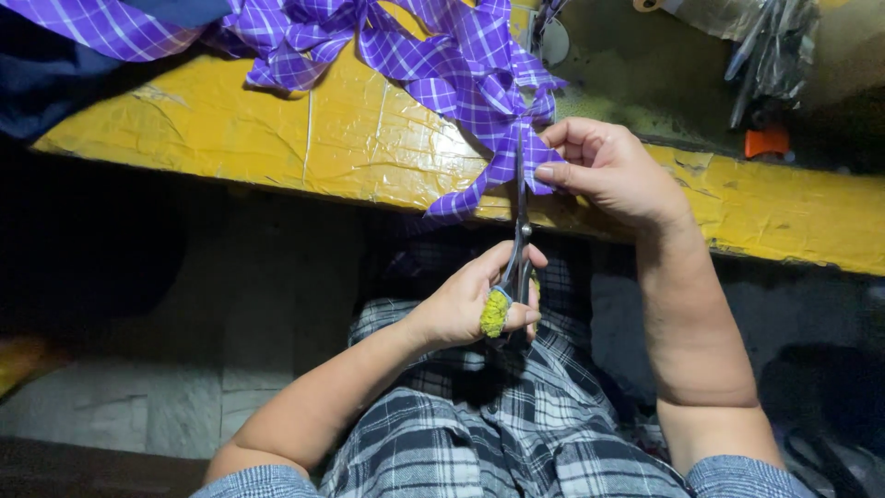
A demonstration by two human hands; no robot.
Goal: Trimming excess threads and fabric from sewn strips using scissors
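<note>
Head view: left hand, frame centre, is gripping scissors w/ fingers closed thru the yellow-wrapped handle, blades pointing up at the purple plaid cloth. Right hand, upper right, is pinching a cloth strip taut over the yellow table edge so blades can bite. No containers showing.

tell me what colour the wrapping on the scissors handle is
Yellow-green padding on the metal scissors' handle, seen in the head view.
</note>
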